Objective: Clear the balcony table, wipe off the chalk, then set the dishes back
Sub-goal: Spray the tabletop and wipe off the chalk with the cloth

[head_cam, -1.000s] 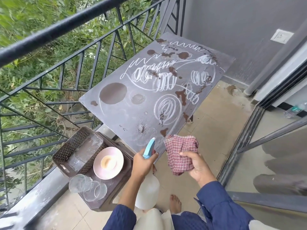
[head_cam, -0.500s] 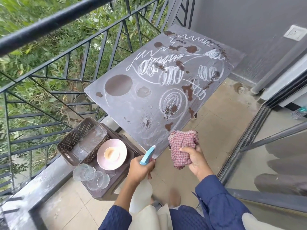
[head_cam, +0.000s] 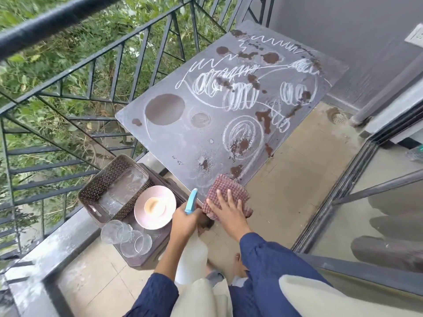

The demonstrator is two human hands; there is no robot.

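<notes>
The dark balcony table (head_cam: 183, 143) carries white chalk scribbles (head_cam: 240, 94) and brown wet patches. My right hand (head_cam: 225, 208) presses a red checked cloth (head_cam: 231, 186) flat on the table's near corner, fingers spread. My left hand (head_cam: 186, 221) grips the neck of a white spray bottle (head_cam: 191, 259) with a blue trigger (head_cam: 191, 201), just left of the cloth. The dishes sit on a low brown stool (head_cam: 160, 179) to the left: a pink plate (head_cam: 142, 216) with a small cup (head_cam: 154, 205), several clear glass bowls (head_cam: 126, 236) and a brown perforated basket (head_cam: 107, 177).
A black metal railing (head_cam: 91, 65) runs along the left with greenery beyond. A grey wall (head_cam: 343, 24) closes the far side, a floor drain (head_cam: 340, 117) sits by a pipe, and a sliding glass door frame (head_cam: 338, 191) stands to the right. My bare foot (head_cam: 238, 264) is on the tiled floor.
My right hand has moved from holding the bunched cloth in the air to pressing it flat on the table's near corner. The spray bottle stays in my left hand.
</notes>
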